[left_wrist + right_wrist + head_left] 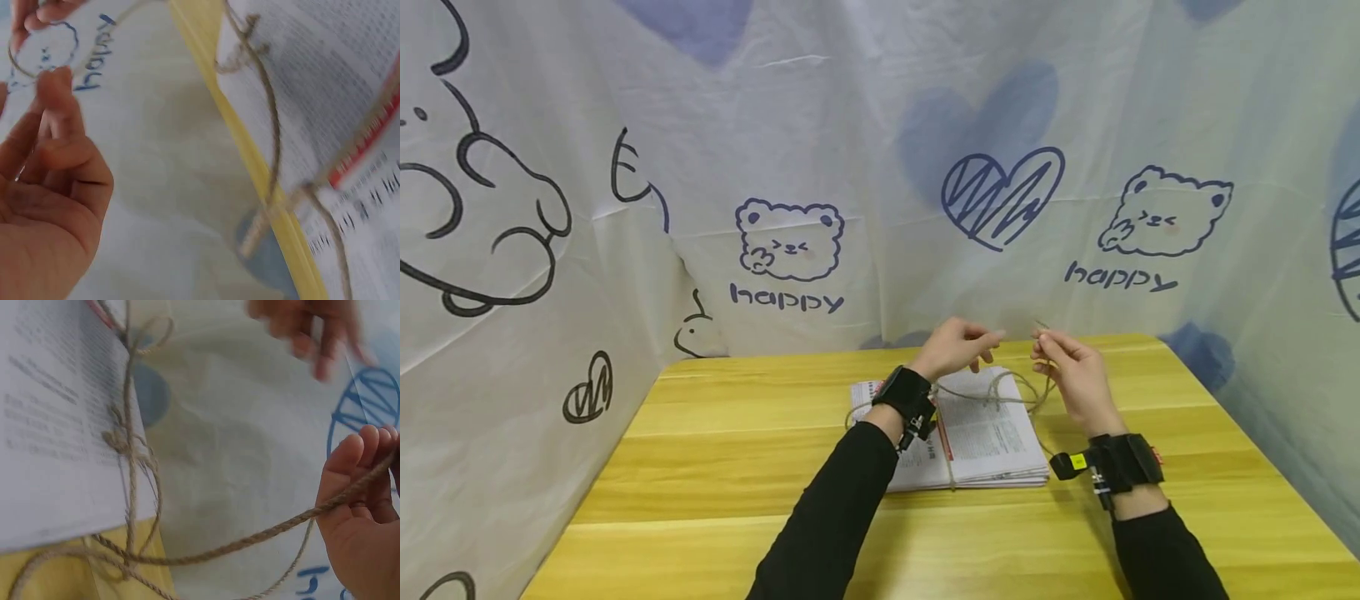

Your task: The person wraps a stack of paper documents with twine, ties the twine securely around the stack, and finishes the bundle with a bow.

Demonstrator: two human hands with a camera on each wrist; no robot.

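A flat stack of newspapers (992, 442) lies on the table, with brown twine (250, 540) running around it and trailing in loops over its far right part. My right hand (1075, 379) is raised beyond the stack's right side and pinches the twine between thumb and fingers, a short end poking up. To its left, my left hand (958, 346) hovers over the back of the stack, fingers loosely bent. Nothing is seen in its grasp; in the left wrist view the left hand (56, 187) appears close to a twine loop held by the right hand.
The yellow wood-grain table (722, 467) extends on both sides of the stack. Behind it hangs a pale curtain (880, 167) with hearts and bear drawings, which also closes in the left and right sides. A black camera strap (1123, 467) sits on the right wrist.
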